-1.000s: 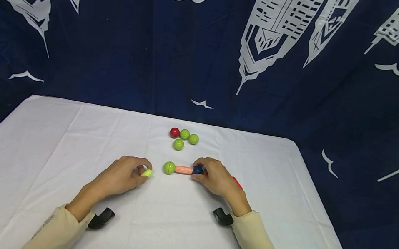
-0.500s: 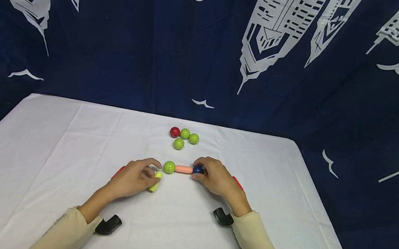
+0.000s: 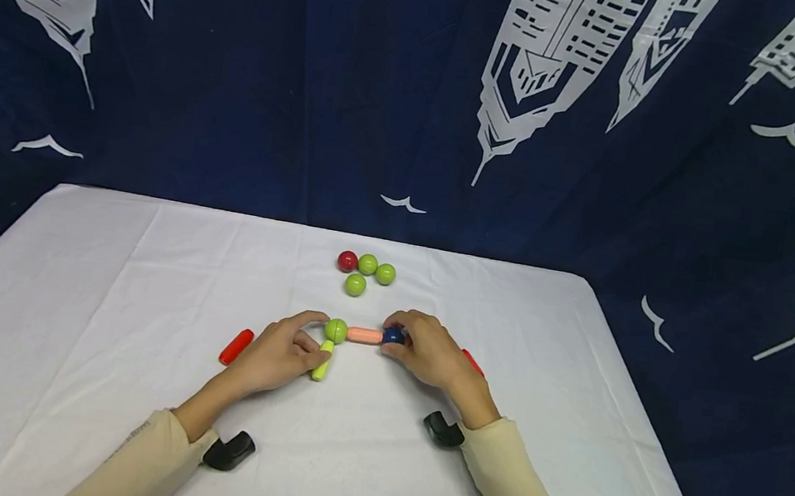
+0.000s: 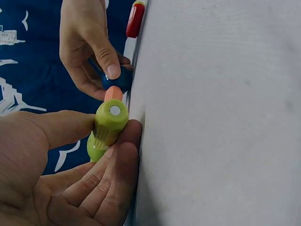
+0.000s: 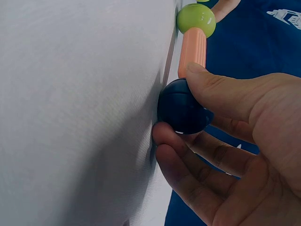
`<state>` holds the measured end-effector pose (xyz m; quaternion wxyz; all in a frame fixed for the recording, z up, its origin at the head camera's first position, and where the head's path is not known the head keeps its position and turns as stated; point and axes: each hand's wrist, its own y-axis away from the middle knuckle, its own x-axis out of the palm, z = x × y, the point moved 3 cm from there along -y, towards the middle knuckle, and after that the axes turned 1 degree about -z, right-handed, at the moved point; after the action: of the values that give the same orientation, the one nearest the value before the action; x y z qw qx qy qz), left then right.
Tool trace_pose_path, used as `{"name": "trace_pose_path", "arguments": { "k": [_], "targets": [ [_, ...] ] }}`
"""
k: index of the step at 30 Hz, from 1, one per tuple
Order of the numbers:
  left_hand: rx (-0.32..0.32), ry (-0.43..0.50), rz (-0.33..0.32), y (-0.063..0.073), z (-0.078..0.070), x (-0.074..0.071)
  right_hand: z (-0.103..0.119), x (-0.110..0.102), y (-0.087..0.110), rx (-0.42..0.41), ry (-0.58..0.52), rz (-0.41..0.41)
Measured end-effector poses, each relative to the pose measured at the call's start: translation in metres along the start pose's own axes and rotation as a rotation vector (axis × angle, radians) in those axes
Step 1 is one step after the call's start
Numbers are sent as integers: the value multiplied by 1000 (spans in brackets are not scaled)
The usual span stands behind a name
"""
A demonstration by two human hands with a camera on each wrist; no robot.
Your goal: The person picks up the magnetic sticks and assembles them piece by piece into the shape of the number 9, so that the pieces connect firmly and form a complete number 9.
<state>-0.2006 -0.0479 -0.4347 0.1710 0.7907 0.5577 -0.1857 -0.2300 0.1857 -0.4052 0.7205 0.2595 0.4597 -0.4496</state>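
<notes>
My left hand [image 3: 280, 356] pinches a yellow-green rod [image 3: 322, 362] between thumb and fingers. Its far end meets a green ball [image 3: 336, 330], and the index finger reaches that ball's left side. In the left wrist view the rod's near end [image 4: 113, 113] carries a pale round disc. From the green ball a ribbed salmon-coloured rod [image 3: 364, 336] runs right to a dark blue ball [image 3: 393, 335]. My right hand [image 3: 432, 355] holds the blue ball by thumb and fingers; the right wrist view shows the thumb tip where the salmon rod [image 5: 192, 52] joins it.
Behind the hands lie a red ball [image 3: 347, 261] and several loose green balls [image 3: 368, 264]. A red rod [image 3: 236, 347] lies left of my left hand, another red rod [image 3: 473, 363] beside my right wrist. A white cloth [image 3: 137, 281] covers the table; a blue printed curtain [image 3: 385, 112] hangs behind.
My left hand has moved right with the yellow-green rod, bringing it up to the green ball. The red rod on the left has come into sight. The right hand stays on the blue ball.
</notes>
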Motion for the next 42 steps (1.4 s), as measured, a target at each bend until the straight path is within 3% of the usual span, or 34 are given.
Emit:
{"name": "trace_pose_path", "arguments": {
  "k": [14,26,29,36,42],
  "targets": [
    [-66,25,-12,-3,-1,6,1,1,0,-13,-4,1],
    [-28,-28,-54,-4,1,9,2,3,0,-10,11,5],
    [-38,3,-13,-5,3,8,2,4,0,-8,10,6],
    [-57,217,161,-7,10,1,1,5,0,-4,-7,4],
    [-45,269,196,-8,10,0,-1,5,-3,-24,-18,0]
  ]
}}
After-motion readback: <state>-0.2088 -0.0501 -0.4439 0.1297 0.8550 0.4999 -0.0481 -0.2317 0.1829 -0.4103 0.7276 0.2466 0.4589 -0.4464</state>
